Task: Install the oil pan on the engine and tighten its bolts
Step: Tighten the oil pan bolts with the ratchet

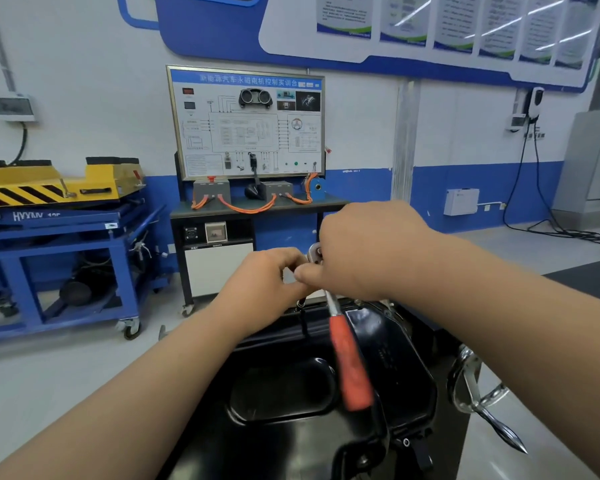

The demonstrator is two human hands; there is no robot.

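**Ratchet up at the far flange, both hands on the head**

Two bare forearms [146,403] came in low from the near edge, and beneath them sat the black oil pan [281,393], already laid on the engine with its sump face up and its far rim running under the hands. The right hand [368,251] was clamped over the head of the ratchet [350,362], fingers curled round the steel, while the orange handle hung free down towards the camera. The left hand [267,282] was tucked in just beside it, fingers pinched in on the top of the thin extension bar [301,305] that dropped to the pan's far flange (the bolt itself was hidden under the tool, so whether the socket was seated could not be told).

This looked like the run-down stage on one far bolt. To do it well, the left hand should keep that bar upright and square on the bolt head while the right spins from the top. The handle only earns its swing once the bolt is snug. Tightening evenly, working across the pan, would spare the gasket. The chrome handwheel [478,396] of the stand stood near on the right, and a swinging handle could clip it.
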